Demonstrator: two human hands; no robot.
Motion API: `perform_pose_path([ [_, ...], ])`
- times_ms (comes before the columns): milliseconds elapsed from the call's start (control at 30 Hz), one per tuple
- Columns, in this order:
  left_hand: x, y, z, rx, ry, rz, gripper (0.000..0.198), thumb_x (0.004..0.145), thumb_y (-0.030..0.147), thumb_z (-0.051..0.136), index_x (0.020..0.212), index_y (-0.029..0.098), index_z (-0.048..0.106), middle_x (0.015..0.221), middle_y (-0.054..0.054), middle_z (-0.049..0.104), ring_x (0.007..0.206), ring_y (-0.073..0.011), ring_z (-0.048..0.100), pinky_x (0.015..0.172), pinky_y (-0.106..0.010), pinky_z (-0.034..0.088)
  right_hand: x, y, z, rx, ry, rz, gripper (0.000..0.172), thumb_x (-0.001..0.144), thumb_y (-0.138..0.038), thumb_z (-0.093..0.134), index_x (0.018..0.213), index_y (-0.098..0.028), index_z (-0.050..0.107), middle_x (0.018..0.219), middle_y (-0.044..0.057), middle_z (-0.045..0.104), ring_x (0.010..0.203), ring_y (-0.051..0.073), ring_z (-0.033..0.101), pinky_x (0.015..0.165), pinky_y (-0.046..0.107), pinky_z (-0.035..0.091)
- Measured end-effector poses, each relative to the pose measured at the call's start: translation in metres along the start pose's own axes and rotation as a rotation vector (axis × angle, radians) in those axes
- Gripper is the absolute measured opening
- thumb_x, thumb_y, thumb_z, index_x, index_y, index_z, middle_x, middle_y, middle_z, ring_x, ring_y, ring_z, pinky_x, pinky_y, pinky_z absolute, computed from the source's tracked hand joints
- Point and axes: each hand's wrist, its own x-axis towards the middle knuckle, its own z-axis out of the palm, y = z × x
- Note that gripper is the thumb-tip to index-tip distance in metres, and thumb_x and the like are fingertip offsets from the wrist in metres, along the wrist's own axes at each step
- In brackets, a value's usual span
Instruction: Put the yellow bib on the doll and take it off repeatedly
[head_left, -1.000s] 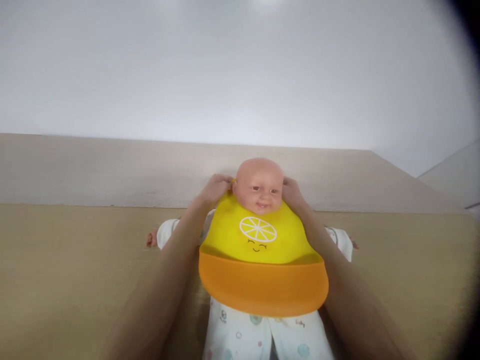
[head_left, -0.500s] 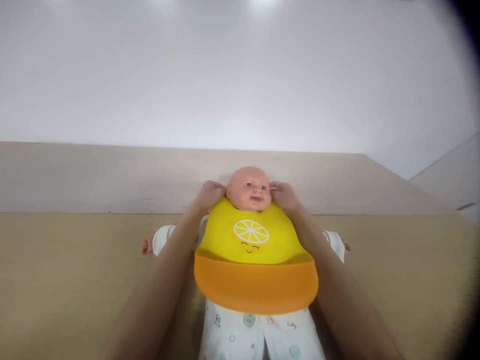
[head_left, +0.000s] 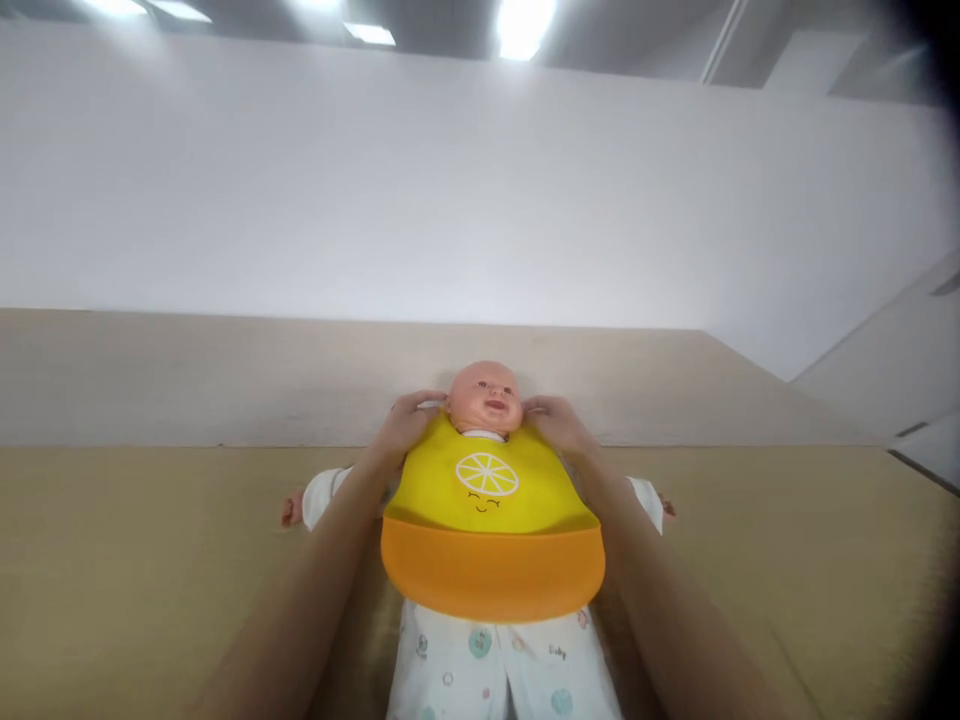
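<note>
A baby doll (head_left: 484,390) lies on its back with its head toward the far side, in white printed clothes. Over its chest lies a yellow bib (head_left: 427,490) with a white citrus slice, a smiling face and an orange catch pocket along the bottom. My left hand (head_left: 407,425) is closed at the bib's upper left neck end, beside the doll's head. On the other side of the head, my right hand (head_left: 555,422) is closed at the upper right neck end. The fingertips and the bib's neck ends behind the head are partly hidden.
The doll lies on a wooden tabletop (head_left: 150,580), its arms spread to both sides. A paler board or surface (head_left: 187,380) runs along the back, with a white wall (head_left: 450,180) behind it. Ceiling lights shine at the top.
The view has tilted up, bringing the ceiling lights into sight, so the doll appears lower and slightly left. Both hands stay beside the doll's neck at the bib's upper ends.
</note>
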Motion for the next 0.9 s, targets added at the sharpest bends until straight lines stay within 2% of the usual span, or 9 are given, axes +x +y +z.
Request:
perform_pose_path([
  [167, -0.042, 0.009, -0.013, 0.017, 0.078, -0.061, 0.018, 0.069, 0.036, 0.066, 0.072, 0.018, 0.065, 0.049, 0.005, 0.047, 0.045, -0.0105, 0.041, 0.042, -0.021, 0.027, -0.029, -0.008, -0.017, -0.060, 0.002, -0.008, 0.022, 0.070, -0.036, 0.057, 0.069, -0.015, 0.064, 0.062, 0.001, 0.058, 0.057, 0.013, 0.049, 0.049, 0.022, 0.033],
  [300, -0.086, 0.030, -0.019, 0.158, 0.067, -0.023, 0.023, 0.073, 0.038, 0.065, 0.061, 0.018, 0.063, 0.052, 0.004, 0.048, 0.050, -0.0103, 0.041, 0.046, -0.022, 0.026, -0.074, -0.021, -0.024, 0.037, -0.065, 0.009, 0.029, 0.070, -0.044, 0.061, 0.064, -0.016, 0.057, 0.062, -0.001, 0.052, 0.059, 0.011, 0.045, 0.051, 0.022, 0.032],
  [367, -0.109, 0.033, -0.022, 0.237, 0.085, -0.022, 0.019, 0.073, 0.039, 0.065, 0.070, 0.020, 0.069, 0.055, 0.003, 0.052, 0.050, -0.0113, 0.041, 0.046, -0.023, 0.026, -0.101, -0.022, -0.025, 0.108, -0.081, 0.033, 0.033, 0.071, -0.049, 0.063, 0.070, -0.016, 0.060, 0.066, -0.001, 0.053, 0.060, 0.012, 0.046, 0.052, 0.022, 0.034],
  [433, -0.130, 0.027, -0.025, 0.216, 0.082, -0.012, 0.025, 0.075, 0.041, 0.064, 0.090, 0.023, 0.072, 0.055, 0.004, 0.053, 0.049, -0.0120, 0.042, 0.046, -0.024, 0.027, -0.128, -0.020, -0.025, 0.168, -0.072, 0.087, 0.040, 0.072, -0.055, 0.062, 0.082, -0.016, 0.063, 0.062, -0.002, 0.052, 0.054, 0.012, 0.045, 0.049, 0.023, 0.033],
  [533, -0.156, 0.010, -0.023, 0.105, 0.078, 0.005, 0.040, 0.080, 0.051, 0.056, 0.104, 0.021, 0.066, 0.050, 0.005, 0.049, 0.047, -0.0136, 0.044, 0.046, -0.024, 0.030, -0.159, -0.012, -0.027, 0.250, -0.045, 0.119, 0.051, 0.073, -0.063, 0.060, 0.096, -0.017, 0.062, 0.056, -0.002, 0.050, 0.049, 0.013, 0.046, 0.046, 0.023, 0.034],
  [633, -0.178, -0.003, -0.013, -0.014, 0.135, 0.022, 0.051, 0.081, 0.057, 0.053, 0.118, 0.022, 0.057, 0.053, 0.004, 0.054, 0.046, -0.0139, 0.046, 0.045, -0.025, 0.032, -0.176, -0.008, -0.031, 0.248, -0.025, 0.097, 0.064, 0.072, -0.069, 0.059, 0.108, -0.017, 0.059, 0.065, 0.001, 0.059, 0.054, 0.015, 0.055, 0.047, 0.024, 0.037],
  [700, -0.196, -0.002, -0.003, -0.061, 0.185, 0.062, 0.052, 0.082, 0.055, 0.053, 0.125, 0.025, 0.051, 0.058, 0.003, 0.058, 0.047, -0.0133, 0.046, 0.047, -0.025, 0.035, -0.186, -0.013, -0.037, 0.167, -0.005, 0.050, 0.071, 0.069, -0.072, 0.059, 0.113, -0.017, 0.055, 0.073, 0.004, 0.063, 0.055, 0.016, 0.057, 0.046, 0.024, 0.038],
  [800, -0.239, 0.013, 0.004, 0.012, 0.270, 0.137, 0.043, 0.086, 0.050, 0.052, 0.120, 0.024, 0.055, 0.059, 0.004, 0.055, 0.051, -0.0136, 0.047, 0.050, -0.025, 0.039, -0.212, -0.032, -0.057, -0.015, 0.055, -0.116, 0.062, 0.074, -0.070, 0.057, 0.109, -0.019, 0.056, 0.074, 0.004, 0.064, 0.057, 0.016, 0.059, 0.049, 0.026, 0.045],
  [900, -0.304, 0.031, -0.001, 0.296, 0.324, 0.161, 0.029, 0.087, 0.047, 0.054, 0.092, 0.023, 0.069, 0.066, 0.000, 0.059, 0.063, -0.0154, 0.055, 0.058, -0.026, 0.044, -0.261, -0.058, -0.089, -0.158, 0.219, -0.297, 0.040, 0.087, -0.056, 0.055, 0.107, -0.022, 0.062, 0.082, 0.005, 0.066, 0.067, 0.017, 0.062, 0.058, 0.027, 0.051],
])
